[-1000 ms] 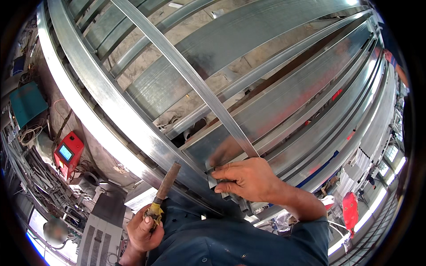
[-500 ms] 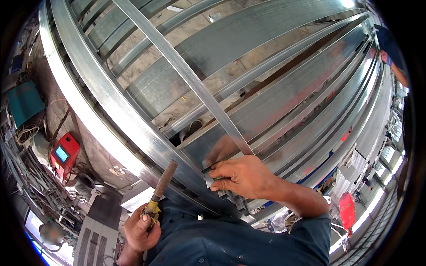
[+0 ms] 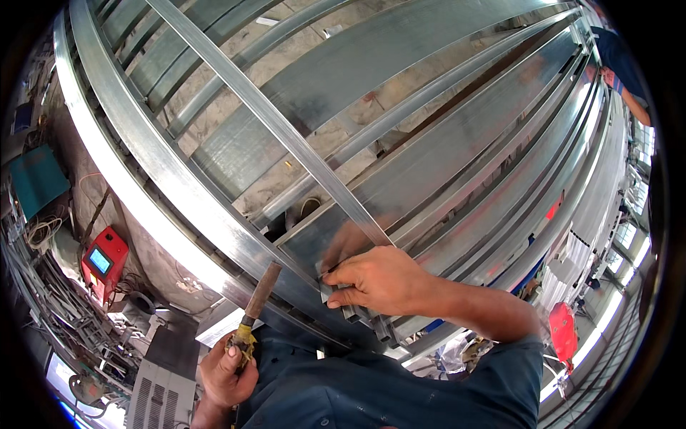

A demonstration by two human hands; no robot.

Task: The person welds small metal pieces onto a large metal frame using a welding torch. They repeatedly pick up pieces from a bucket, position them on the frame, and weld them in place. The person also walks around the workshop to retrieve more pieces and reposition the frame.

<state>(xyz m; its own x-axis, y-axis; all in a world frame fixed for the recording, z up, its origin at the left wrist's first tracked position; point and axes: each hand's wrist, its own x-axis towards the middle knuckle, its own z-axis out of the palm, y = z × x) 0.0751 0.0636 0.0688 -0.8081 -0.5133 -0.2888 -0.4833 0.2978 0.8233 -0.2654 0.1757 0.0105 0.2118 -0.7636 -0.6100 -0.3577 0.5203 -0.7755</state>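
Note:
My left hand (image 3: 226,370) is closed round the yellow-wrapped handle of a tool whose rust-brown, bar-shaped head (image 3: 261,292) points up, near the metal frame's front bar; its exact kind does not show. My right hand (image 3: 379,280) pinches a small shiny metal piece (image 3: 326,292) between thumb and fingers, at the near end of the silver metal profiles. Part of that piece is hidden by the fingers. Beside it, a wide flat metal profile (image 3: 429,175) mirrors the hand. A narrow metal bar (image 3: 275,129) crosses over the profiles and ends near my right knuckles.
Long curved-looking frame rails (image 3: 136,143) run along the left. Beyond them stand a red machine with a lit screen (image 3: 105,262), a teal box (image 3: 39,182) and a grey vented cabinet (image 3: 153,397). Another person's arm (image 3: 629,100) reaches in at the far right.
The view has shifted slightly, so the metalwork sits a little further left. My right hand keeps its pinch at the profile ends; my left hand keeps hold of the tool.

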